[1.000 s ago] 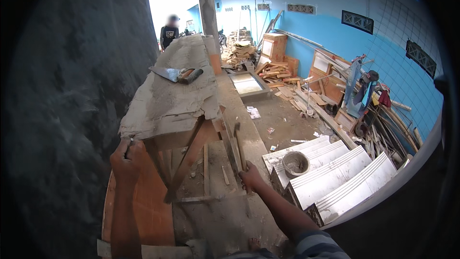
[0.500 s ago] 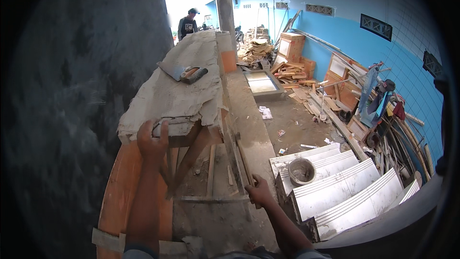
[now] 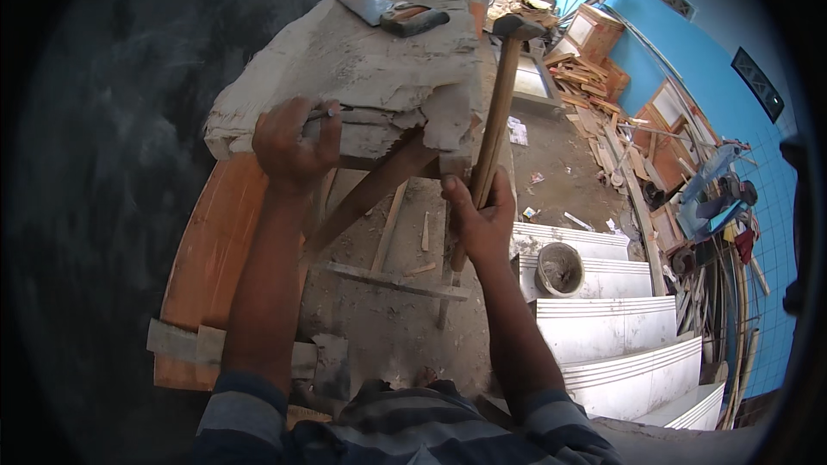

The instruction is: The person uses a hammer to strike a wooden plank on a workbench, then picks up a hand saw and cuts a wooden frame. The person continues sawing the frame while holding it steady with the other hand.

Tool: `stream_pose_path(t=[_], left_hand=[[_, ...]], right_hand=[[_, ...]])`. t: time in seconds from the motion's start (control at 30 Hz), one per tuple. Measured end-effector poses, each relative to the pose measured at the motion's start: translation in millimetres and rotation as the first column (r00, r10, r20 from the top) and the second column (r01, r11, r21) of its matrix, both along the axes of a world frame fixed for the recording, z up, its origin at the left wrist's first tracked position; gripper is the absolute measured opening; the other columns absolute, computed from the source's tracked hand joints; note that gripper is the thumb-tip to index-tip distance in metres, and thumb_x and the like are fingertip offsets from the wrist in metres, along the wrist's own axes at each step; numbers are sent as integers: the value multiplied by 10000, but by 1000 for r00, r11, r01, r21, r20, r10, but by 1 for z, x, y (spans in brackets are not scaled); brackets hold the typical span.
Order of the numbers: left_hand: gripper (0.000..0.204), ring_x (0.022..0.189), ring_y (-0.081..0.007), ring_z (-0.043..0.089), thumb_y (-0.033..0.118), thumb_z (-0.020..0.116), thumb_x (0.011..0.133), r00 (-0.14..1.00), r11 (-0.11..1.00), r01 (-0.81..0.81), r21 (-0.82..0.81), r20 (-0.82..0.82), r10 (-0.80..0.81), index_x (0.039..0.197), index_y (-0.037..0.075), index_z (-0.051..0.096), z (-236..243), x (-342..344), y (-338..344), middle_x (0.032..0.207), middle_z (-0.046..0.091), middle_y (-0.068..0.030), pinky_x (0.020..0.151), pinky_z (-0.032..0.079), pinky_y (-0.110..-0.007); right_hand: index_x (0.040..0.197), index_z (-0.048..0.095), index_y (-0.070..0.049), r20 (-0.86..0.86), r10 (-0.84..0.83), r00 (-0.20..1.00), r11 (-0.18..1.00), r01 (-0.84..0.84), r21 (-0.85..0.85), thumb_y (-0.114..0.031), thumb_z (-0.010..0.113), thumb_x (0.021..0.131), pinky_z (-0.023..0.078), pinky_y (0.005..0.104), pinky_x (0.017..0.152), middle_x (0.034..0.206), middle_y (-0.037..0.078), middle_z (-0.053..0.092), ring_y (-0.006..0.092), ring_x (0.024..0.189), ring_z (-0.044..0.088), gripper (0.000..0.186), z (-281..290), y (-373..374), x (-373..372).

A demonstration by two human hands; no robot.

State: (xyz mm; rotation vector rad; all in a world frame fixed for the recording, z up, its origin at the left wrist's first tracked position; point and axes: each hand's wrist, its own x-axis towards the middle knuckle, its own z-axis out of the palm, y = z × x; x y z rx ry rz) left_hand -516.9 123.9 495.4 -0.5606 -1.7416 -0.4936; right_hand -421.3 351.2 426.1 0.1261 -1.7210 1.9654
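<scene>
My left hand [image 3: 297,142] is curled at the front edge of a dusty, cracked board top [image 3: 345,60], fingers closed on a small metal piece [image 3: 330,113], apparently a nail. My right hand [image 3: 478,211] grips the wooden handle of a hammer [image 3: 519,27], held upright beside the board's right corner. A handsaw [image 3: 370,4] with a dark-and-orange handle lies farther back on the board. Below the top are a slanted wooden brace [image 3: 375,189] and an orange wooden panel [image 3: 207,250] at the left.
White tiled steps [image 3: 603,319] descend at the right, with a dirty bucket [image 3: 560,271] on them. Beyond are scrap wood piles [image 3: 581,77], long poles and hanging cloths [image 3: 711,189] along a blue wall [image 3: 672,43]. A dark plastered wall [image 3: 129,120] rises close at the left.
My view has tilted down, losing most of the other person. My left hand has shifted right along the board edge; my right hand has raised the hammer, its head now well above the board's edge.
</scene>
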Motion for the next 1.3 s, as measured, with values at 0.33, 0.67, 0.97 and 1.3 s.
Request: stream_pose_path(t=[0.33,0.67,0.97,1.3], left_hand=[[211,560,-295,579,225,662,839,999,998,19,53,-43,-17,727,59,595,5,-17,-23,637,584,-101,538,428,-375],[155,556,-306,559,161,623,852,984,999,-34,7,173,32,791,21,592,-1,-12,-98,638,566,-138,542,432,-385],[195,592,-336,607,177,651,825,970,998,-59,22,238,53,745,34,545,-1,-11,-96,673,614,-154,546,465,-377],[215,688,-332,663,246,656,844,939,998,-65,-5,338,63,835,42,590,2,-12,-101,750,671,-136,621,510,-394]], right_hand=[[1053,539,-33,65,32,997,996,-27,-88,-162,768,871,462,242,612,834,25,603,79,709,562,319,-11,-30,-21],[1005,533,-51,250,126,960,979,-160,125,-206,806,839,477,272,619,840,23,590,96,713,571,355,-3,-87,-31],[1045,537,-46,246,378,893,904,-299,-305,-178,781,849,398,243,391,690,25,592,84,467,524,340,17,-93,-18],[901,530,-58,329,144,933,989,-148,-13,-188,741,886,401,251,390,616,-7,523,86,444,501,249,-36,-53,12]])
